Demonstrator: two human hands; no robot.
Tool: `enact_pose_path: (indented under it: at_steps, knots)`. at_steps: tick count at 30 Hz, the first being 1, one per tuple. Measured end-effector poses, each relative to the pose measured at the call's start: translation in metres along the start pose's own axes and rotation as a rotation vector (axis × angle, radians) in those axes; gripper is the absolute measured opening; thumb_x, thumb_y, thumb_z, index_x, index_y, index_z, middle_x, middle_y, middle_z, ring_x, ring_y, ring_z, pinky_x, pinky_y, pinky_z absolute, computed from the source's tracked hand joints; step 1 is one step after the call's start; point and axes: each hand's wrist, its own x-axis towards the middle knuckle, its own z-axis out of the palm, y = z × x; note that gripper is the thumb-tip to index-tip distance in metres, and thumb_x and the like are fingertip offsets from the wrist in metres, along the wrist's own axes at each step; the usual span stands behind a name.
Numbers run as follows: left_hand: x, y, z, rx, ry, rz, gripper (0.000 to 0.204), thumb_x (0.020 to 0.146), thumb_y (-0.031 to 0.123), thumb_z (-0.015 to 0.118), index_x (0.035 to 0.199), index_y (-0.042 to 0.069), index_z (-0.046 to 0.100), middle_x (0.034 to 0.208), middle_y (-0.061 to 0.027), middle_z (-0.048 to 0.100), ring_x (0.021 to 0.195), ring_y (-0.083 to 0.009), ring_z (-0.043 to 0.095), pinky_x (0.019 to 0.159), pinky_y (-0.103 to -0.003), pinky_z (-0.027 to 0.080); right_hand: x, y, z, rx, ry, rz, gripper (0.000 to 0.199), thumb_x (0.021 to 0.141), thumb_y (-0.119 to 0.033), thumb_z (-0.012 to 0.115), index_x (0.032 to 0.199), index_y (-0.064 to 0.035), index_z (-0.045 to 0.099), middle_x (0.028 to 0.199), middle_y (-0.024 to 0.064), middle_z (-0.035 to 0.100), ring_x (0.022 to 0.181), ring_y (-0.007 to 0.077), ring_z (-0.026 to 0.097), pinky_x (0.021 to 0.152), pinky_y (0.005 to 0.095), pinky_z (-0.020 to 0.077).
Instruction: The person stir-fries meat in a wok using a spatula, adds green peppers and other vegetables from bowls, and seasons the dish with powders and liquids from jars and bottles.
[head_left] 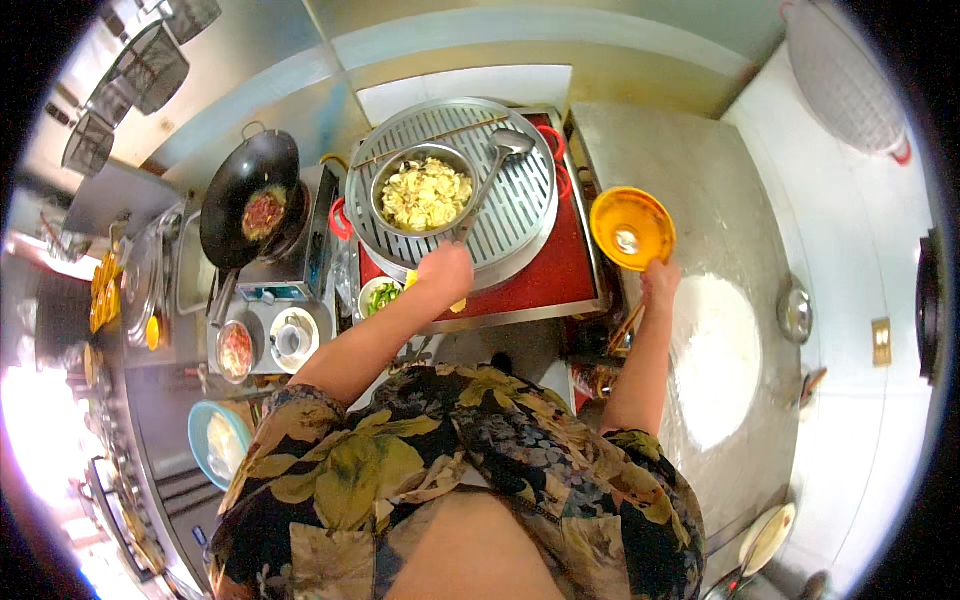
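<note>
My left hand [445, 272] is closed around the handle of a metal wok spatula [513, 142]. Its blade hangs over the right part of a slatted steamer rack [525, 205]. Beside the handle, a steel bowl [378, 203] of yellow, scrambled-egg-like pieces [428, 194] rests on the rack. Out to the right, my right hand [659, 284] grips the rim of an orange bowl [655, 225], tilted so its inside shows; a small bright patch is at its bottom. Just beneath my left forearm, a small bowl of chopped green vegetable [381, 297] is partly covered.
A black wok [232, 190] with reddish food sits on a burner at left. Nearby are a bowl of pinkish food [235, 350] and a light-blue basin [205, 440]. White flour [715, 360] covers part of the steel counter [650, 140] at right. A thin stick [440, 134] lies across the rack.
</note>
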Motion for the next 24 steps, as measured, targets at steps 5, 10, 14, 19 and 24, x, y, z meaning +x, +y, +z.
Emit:
enact_pose_path:
  at_steps: [5,10,14,19,24]
  knots:
    - [0.020,0.017,0.020,0.061,0.048,-0.207,0.022,0.085,0.012,0.056,0.104,0.003,0.063,0.107,-0.0189,0.065,0.093,-0.0341,0.069,0.075,-0.046,0.057,0.050,0.043,-0.020,0.488,0.069,0.154,0.015,0.075,0.002,0.053,0.090,0.0015,0.057,0.070,0.0097,0.057,0.052,0.0191,0.054,0.044,0.0328,0.0434]
    - [0.035,0.026,0.015,-0.048,-0.053,-0.257,0.021,0.084,0.012,0.060,0.102,0.006,0.068,0.102,-0.0142,0.071,0.094,-0.0309,0.070,0.073,-0.043,0.057,0.063,0.039,-0.037,0.376,0.011,0.262,0.022,0.091,-0.022,0.057,0.093,0.0001,0.055,0.066,0.0105,0.057,0.046,0.0154,0.049,0.037,0.0252,0.0360]
    - [0.029,0.040,-0.012,-0.071,-0.121,-0.236,0.021,0.081,0.013,0.065,0.100,0.006,0.071,0.102,-0.0140,0.071,0.093,-0.0301,0.070,0.074,-0.042,0.057,0.060,0.042,-0.060,0.228,0.008,0.054,0.039,0.095,-0.040,0.057,0.091,-0.0019,0.055,0.061,0.0097,0.055,0.044,0.0151,0.050,0.036,0.0245,0.0358]
    - [0.024,0.031,-0.026,-0.155,-0.243,-0.181,0.028,0.080,0.022,0.064,0.100,0.002,0.071,0.104,-0.0167,0.070,0.097,-0.0299,0.069,0.080,-0.039,0.055,0.002,-0.052,-0.070,-0.093,-0.200,0.050,0.050,0.096,-0.050,0.052,0.093,-0.0006,0.057,0.064,0.0117,0.059,0.045,0.0158,0.053,0.040,0.0269,0.0396]
    - [0.017,0.042,-0.039,-0.488,-0.111,0.036,0.038,0.082,0.031,0.062,0.090,-0.006,0.067,0.095,-0.0238,0.068,0.092,-0.0391,0.066,0.080,-0.044,0.052,-0.029,-0.125,-0.066,-0.254,-0.103,-0.431,0.057,0.097,-0.051,0.049,0.106,0.0034,0.065,0.079,0.0091,0.063,0.063,0.0147,0.057,0.053,0.0253,0.0430]
